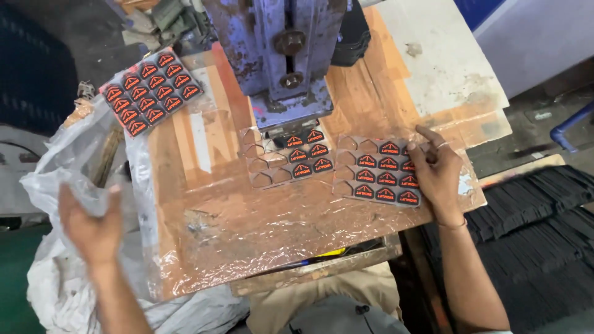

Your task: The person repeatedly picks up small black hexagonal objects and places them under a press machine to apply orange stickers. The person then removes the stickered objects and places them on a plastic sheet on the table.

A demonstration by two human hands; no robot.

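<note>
R hand (437, 172) flat, fingers spread, pressing label sheet (378, 179) on table (247, 229) just R of press (281, 55); L hand (91, 226) open, empty, over plastic bag (55, 167).

One head-worn camera looks steeply down and forward over the table (247, 235) from close above its near edge. The press (284, 55) rises at the far edge and runs off the frame's top. The left hand (90, 226) shows beyond the left edge, the right hand (436, 173) near the right edge.
</note>
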